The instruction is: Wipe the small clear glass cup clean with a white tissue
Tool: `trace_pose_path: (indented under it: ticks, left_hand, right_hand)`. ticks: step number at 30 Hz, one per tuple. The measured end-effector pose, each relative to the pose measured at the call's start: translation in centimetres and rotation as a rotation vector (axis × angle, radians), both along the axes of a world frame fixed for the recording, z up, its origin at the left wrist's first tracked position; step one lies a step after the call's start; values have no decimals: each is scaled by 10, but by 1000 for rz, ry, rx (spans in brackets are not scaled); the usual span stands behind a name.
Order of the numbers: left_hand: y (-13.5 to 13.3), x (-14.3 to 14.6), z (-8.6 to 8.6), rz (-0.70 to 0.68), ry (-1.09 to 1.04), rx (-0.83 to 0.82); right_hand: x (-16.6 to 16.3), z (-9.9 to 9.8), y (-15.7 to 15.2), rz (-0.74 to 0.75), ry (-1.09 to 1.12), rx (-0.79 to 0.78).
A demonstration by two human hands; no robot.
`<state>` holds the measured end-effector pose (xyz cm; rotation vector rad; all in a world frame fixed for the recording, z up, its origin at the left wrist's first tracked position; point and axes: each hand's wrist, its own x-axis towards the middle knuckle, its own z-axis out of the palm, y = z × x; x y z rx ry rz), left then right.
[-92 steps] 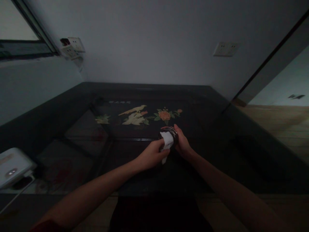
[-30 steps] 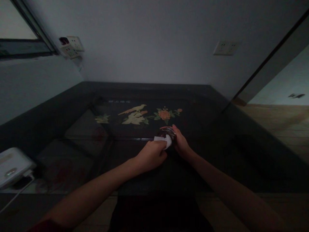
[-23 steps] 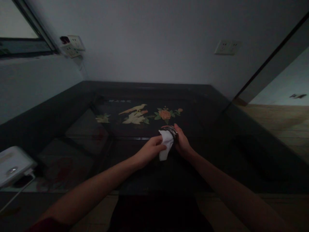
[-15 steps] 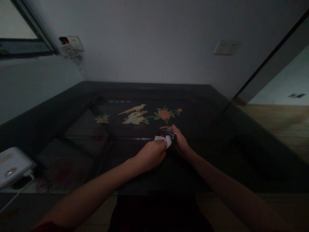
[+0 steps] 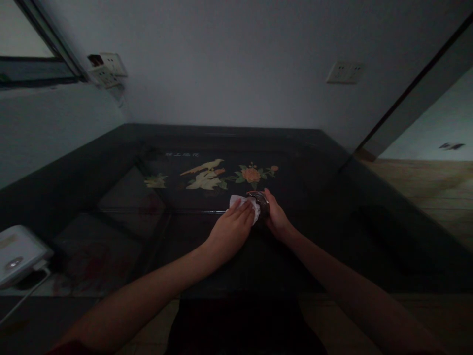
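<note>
Over the middle of the dark glossy table (image 5: 229, 246), my right hand (image 5: 277, 217) grips a small dark, shiny, rounded object (image 5: 263, 203) from its right side. What kind of object it is, I cannot make out in the dim light. My left hand (image 5: 234, 227) presses a crumpled white tissue (image 5: 238, 199) against the object's left side, with its fingers laid over the tissue. The hand and tissue hide part of the object.
A flower-and-bird picture (image 5: 207, 177) shows in the tabletop beyond my hands. At the left edge sits a white appliance (image 5: 22, 251) with a cord. Wall sockets (image 5: 345, 72) are on the wall behind, and a power strip (image 5: 105, 74) is in the left corner.
My left hand has gone from pinching the tissue to lying flatter over it, and more of the tissue is spread out. The right hand keeps its hold on the dark object.
</note>
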<state>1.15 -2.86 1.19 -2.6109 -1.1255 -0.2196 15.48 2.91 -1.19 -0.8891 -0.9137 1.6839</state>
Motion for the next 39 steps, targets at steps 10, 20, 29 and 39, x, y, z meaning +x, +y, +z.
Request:
trace_pose_path:
  ticks: [10, 20, 29, 39]
  left_hand:
    - [-3, 3, 18, 101, -441, -564]
    - [3, 2, 12, 44, -594, -663]
    - [3, -1, 4, -62, -121, -42]
    - [-2, 2, 0, 11, -29, -7]
  right_hand:
    - [3, 6, -7, 29, -147, 98]
    - [3, 5, -5, 8, -55, 40]
    - [0, 0, -2, 2, -74, 86]
    - [1, 2, -1, -8, -36, 30]
